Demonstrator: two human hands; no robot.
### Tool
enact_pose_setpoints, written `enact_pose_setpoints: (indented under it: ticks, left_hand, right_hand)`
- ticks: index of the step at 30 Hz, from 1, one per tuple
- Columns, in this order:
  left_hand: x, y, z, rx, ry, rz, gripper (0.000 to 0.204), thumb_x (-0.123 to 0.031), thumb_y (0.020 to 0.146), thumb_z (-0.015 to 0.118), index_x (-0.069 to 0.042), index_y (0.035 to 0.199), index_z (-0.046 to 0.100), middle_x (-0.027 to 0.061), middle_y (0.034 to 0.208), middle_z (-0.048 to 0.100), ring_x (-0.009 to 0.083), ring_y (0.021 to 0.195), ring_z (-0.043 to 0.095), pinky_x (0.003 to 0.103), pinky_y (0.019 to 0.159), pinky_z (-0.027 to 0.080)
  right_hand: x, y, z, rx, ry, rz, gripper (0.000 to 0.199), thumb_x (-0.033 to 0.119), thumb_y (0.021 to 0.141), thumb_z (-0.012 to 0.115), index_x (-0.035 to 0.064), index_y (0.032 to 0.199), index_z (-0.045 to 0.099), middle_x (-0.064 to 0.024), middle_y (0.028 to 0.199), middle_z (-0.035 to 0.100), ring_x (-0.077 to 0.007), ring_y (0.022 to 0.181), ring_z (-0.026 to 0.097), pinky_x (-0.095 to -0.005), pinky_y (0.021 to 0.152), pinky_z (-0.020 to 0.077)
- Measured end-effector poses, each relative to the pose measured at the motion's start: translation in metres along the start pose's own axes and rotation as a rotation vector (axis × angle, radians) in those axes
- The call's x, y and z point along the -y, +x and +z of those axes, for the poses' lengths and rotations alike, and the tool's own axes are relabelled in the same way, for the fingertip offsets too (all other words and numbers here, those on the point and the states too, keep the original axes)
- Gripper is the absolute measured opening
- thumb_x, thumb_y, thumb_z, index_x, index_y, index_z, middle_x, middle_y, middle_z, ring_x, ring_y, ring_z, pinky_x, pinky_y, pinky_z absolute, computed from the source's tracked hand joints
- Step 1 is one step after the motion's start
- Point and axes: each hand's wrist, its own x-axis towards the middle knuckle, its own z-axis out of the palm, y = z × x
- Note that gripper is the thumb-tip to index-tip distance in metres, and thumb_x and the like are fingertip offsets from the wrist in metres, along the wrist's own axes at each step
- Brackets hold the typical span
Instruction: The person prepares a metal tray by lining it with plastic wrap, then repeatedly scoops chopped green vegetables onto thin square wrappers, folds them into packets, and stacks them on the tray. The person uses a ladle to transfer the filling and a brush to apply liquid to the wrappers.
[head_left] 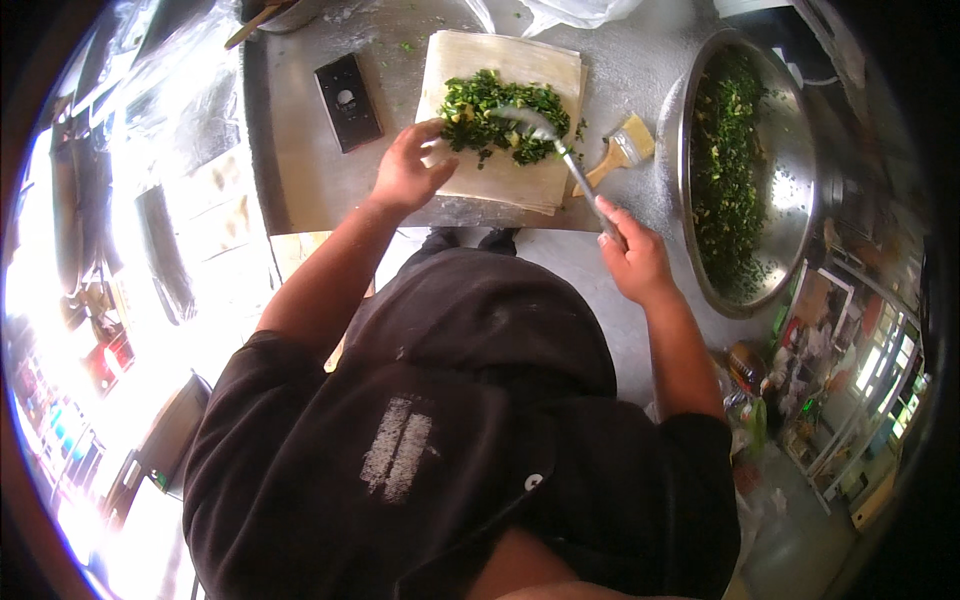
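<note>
Chopped green leaves with yellowish bits lie in a band across a stack of pale, thin dough sheets. My right hand grips the handle of a metal spoon. Its bowl rests on the greens, right of their middle. At the left end of the greens is my left hand, thumb and fingers apart with nothing between them; whether the fingertips touch the leaves is hard to tell. A wooden-handled pastry brush with pale bristles lies just right of the sheets.
On the right stands a large steel bowl holding more chopped greens. A dark phone lies left of the sheets on the flour-dusted metal table. Clear plastic sits at the far edge, near a pot at the far left.
</note>
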Motion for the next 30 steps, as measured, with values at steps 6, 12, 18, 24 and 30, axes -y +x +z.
enact_pose_setpoints:
  ticks: [6, 12, 18, 24, 30]
  left_hand:
    - [-0.014, -0.002, 0.008, -0.020, 0.126, 0.065, 0.052, -0.022, 0.084, 0.077, 0.000, 0.128, 0.064, 0.0202, 0.129, 0.064, 0.0341, 0.113, 0.067, 0.042, 0.097, 0.056]
    - [-0.014, -0.018, 0.002, 0.049, 0.311, 0.280, 0.037, -0.018, 0.082, 0.074, -0.004, 0.116, 0.069, 0.0175, 0.123, 0.065, 0.0383, 0.113, 0.064, 0.044, 0.099, 0.053]
    - [-0.007, -0.034, 0.004, 0.201, 0.384, 0.289, 0.029, -0.015, 0.083, 0.077, -0.008, 0.109, 0.070, 0.0139, 0.111, 0.067, 0.0323, 0.095, 0.070, 0.042, 0.083, 0.058]
    - [0.005, -0.029, -0.035, -0.085, 0.583, 0.060, 0.030, -0.021, 0.086, 0.074, -0.010, 0.114, 0.072, 0.0139, 0.112, 0.068, 0.0320, 0.100, 0.070, 0.043, 0.087, 0.057]
    - [0.001, 0.003, -0.082, -0.250, 0.723, -0.261, 0.055, -0.034, 0.082, 0.074, -0.010, 0.130, 0.062, 0.0179, 0.127, 0.061, 0.0366, 0.118, 0.062, 0.046, 0.100, 0.053]
  right_hand:
    - [0.007, 0.024, 0.009, -0.137, -0.118, 0.018, 0.051, 0.005, 0.091, 0.065, 0.0098, 0.142, 0.060, -0.0225, 0.117, 0.071, -0.0365, 0.101, 0.072, -0.0405, 0.087, 0.0563]
    - [-0.006, -0.032, -0.024, -0.263, 0.101, 0.098, 0.051, 0.006, 0.095, 0.063, 0.0045, 0.146, 0.056, -0.0113, 0.115, 0.073, -0.0132, 0.093, 0.066, -0.0301, 0.086, 0.0532]
    - [-0.068, -0.078, -0.105, -0.710, 0.100, 0.326, 0.059, 0.006, 0.097, 0.063, 0.0083, 0.153, 0.046, -0.0029, 0.092, 0.065, -0.0060, 0.060, 0.050, -0.0210, 0.052, 0.0411]
    - [-0.148, -0.099, -0.121, -0.468, -0.484, 0.543, 0.055, 0.015, 0.097, 0.064, 0.0067, 0.150, 0.050, -0.0185, 0.115, 0.069, -0.0353, 0.105, 0.067, -0.0432, 0.095, 0.0519]
    - [-0.120, -0.071, -0.093, -0.612, -0.725, 0.276, 0.045, 0.024, 0.096, 0.065, 0.0046, 0.136, 0.060, -0.0205, 0.137, 0.057, -0.0398, 0.128, 0.055, -0.0485, 0.107, 0.0451]
